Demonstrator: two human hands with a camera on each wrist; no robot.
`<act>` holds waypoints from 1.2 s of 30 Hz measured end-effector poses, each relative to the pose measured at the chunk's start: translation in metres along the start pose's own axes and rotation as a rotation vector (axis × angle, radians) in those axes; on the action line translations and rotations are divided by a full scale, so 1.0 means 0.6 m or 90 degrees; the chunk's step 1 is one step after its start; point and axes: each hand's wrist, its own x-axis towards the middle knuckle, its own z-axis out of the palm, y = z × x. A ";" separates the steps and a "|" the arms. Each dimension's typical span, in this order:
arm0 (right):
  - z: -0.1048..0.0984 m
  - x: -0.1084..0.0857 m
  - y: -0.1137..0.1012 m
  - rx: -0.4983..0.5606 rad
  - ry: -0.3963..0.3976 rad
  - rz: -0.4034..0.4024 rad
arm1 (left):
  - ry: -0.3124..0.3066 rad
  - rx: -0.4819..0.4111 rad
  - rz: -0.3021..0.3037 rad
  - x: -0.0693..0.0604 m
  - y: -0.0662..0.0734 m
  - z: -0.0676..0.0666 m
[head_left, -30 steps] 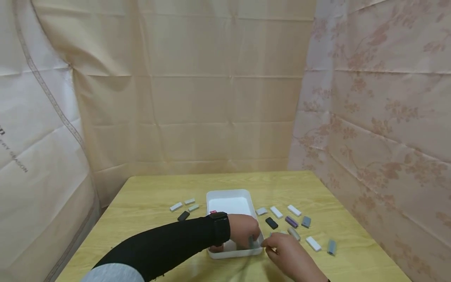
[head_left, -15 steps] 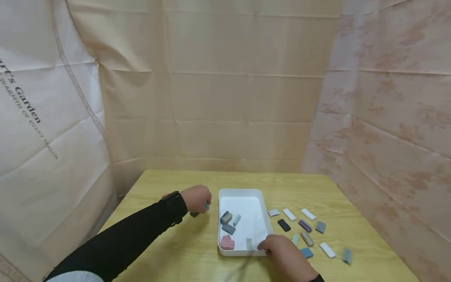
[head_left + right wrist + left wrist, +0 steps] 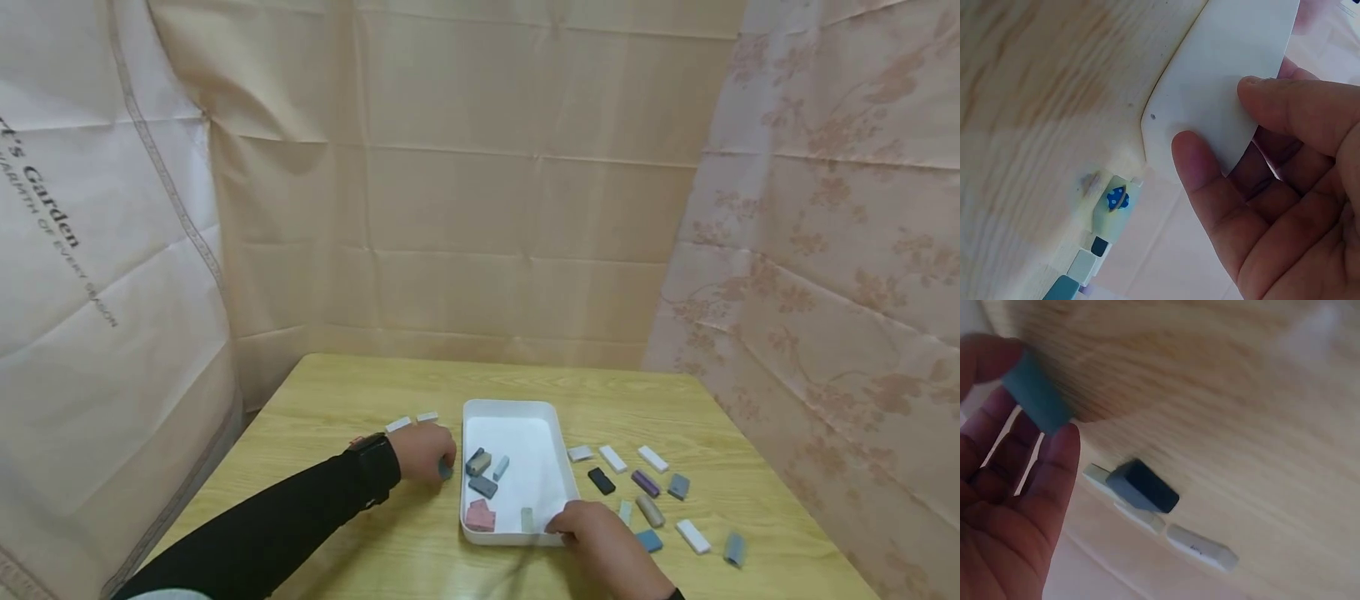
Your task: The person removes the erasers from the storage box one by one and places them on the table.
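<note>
In the left wrist view, my left hand [image 3: 423, 452] pinches a teal block-shaped eraser [image 3: 1038, 394] between thumb and fingers. The hand is low over the table, just left of a white tray [image 3: 513, 425]. A black eraser [image 3: 1144, 486] and several pale ones lie beyond the fingertips. My right hand [image 3: 603, 542] grips the tray's near right corner, thumb and fingers on its wall [image 3: 1210, 94]. Inside the tray are pink pieces [image 3: 480, 517], a pale green eraser [image 3: 527, 520], a light blue one [image 3: 501, 467] and several grey ones [image 3: 483, 486].
Right of the tray, several erasers are scattered: white [image 3: 693, 536], black [image 3: 601, 480], purple [image 3: 645, 483], blue [image 3: 649, 541] and grey [image 3: 734, 549]. Two white ones [image 3: 398, 424] lie behind the left hand. Cloth hangs around the wooden table [image 3: 375, 383].
My left hand has left the tray's near right area for the table on the left, then dropped slightly nearer, carrying the teal eraser. My right hand now holds the tray's corner.
</note>
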 end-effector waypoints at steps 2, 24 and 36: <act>0.002 0.000 -0.001 -0.005 0.004 -0.001 | -0.004 0.012 0.001 0.002 -0.001 0.005; 0.013 0.004 0.006 -0.009 0.018 -0.018 | -0.122 0.064 0.278 0.080 0.219 -0.047; -0.050 -0.039 -0.013 -0.074 0.107 0.005 | -0.191 0.079 0.262 0.092 0.246 -0.016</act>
